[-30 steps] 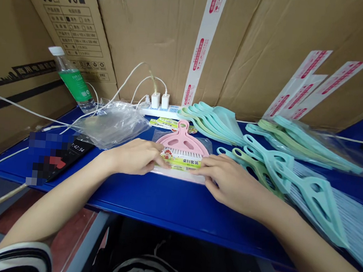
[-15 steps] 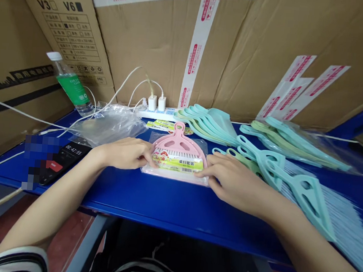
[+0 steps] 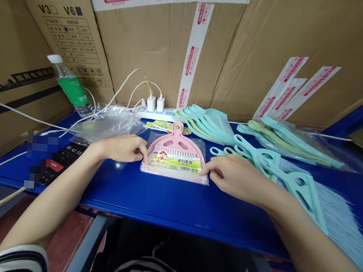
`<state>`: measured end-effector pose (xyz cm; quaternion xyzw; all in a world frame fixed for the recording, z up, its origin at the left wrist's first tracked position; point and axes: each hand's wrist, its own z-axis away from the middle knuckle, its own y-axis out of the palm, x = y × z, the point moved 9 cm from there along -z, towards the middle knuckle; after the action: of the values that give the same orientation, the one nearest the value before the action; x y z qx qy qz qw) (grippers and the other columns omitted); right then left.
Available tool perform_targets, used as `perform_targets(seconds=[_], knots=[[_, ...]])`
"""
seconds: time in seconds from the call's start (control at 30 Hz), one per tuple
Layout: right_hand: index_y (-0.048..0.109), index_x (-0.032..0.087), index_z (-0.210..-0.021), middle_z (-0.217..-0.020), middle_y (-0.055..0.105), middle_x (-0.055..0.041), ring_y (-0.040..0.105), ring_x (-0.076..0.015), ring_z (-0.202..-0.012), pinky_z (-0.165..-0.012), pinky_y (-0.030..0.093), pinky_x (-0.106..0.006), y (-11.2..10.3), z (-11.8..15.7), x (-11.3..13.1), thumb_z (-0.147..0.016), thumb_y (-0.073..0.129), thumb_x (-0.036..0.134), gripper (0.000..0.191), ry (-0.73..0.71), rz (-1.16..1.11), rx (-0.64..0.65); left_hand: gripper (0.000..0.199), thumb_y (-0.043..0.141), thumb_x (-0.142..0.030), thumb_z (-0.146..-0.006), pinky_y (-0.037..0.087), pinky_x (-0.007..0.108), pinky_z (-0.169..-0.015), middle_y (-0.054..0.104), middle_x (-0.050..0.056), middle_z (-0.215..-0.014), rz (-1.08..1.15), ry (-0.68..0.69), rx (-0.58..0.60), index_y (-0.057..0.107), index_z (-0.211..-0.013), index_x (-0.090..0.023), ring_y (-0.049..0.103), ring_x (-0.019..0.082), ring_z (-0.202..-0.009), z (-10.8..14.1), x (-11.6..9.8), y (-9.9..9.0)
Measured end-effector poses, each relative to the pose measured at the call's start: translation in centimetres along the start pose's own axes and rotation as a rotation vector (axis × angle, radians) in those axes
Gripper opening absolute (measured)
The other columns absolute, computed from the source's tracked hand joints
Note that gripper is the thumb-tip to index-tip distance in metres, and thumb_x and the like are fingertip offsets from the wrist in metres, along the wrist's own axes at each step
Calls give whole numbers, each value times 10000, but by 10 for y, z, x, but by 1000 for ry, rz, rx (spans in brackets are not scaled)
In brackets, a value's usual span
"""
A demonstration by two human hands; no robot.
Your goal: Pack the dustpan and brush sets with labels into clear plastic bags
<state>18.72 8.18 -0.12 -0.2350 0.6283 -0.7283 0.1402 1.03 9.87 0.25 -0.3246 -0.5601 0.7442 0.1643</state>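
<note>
A pink dustpan-and-brush set (image 3: 176, 146) lies flat on the blue table in a clear plastic bag. The pan's looped handle points away from me, and white bristles show above a yellow-green label card (image 3: 174, 161). At the bag's left edge is my left hand (image 3: 123, 148), its fingers loosely bent and the index fingertip against the plastic. My right hand (image 3: 233, 174) reaches to the right edge with the index finger outstretched and the other fingers curled under. Neither hand grips the set. Close by my right hand lie several turquoise brushes (image 3: 298, 184) with pale bristles.
Turquoise and green dustpans (image 3: 212, 124) are stacked behind the set; more pans (image 3: 292, 141) lie to the right. Clear plastic bags (image 3: 109, 123), a phone (image 3: 63, 161), a bottle (image 3: 73, 88) and cables occupy the left. A power strip (image 3: 158, 113) stands before the cardboard (image 3: 157, 45).
Both hands have drawn outward, from fingertips over the label to the bag's side edges. The pink set stays flat in place; the view has shifted slightly.
</note>
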Motion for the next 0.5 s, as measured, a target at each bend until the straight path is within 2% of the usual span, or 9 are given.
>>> perform_targets(seconds=[0.27, 0.5], knots=[[774, 244, -888, -861, 773, -2, 689, -203, -821, -725, 449, -300, -2, -1, -4, -785, 443, 27, 409, 21, -24, 27, 354, 472, -69, -752, 406, 185, -590, 675, -14, -752, 48, -30, 16, 787, -809, -222, 525, 68, -577, -3, 4, 2], [741, 220, -829, -738, 716, -13, 633, -183, -736, -701, 412, -279, 2, -4, -6, -785, 416, 32, 378, 38, -94, 80, 356, 456, -44, -711, 416, 193, -620, 704, -18, -756, 91, -62, 38, 771, -777, -197, 570, 83, -624, -7, 8, 6]])
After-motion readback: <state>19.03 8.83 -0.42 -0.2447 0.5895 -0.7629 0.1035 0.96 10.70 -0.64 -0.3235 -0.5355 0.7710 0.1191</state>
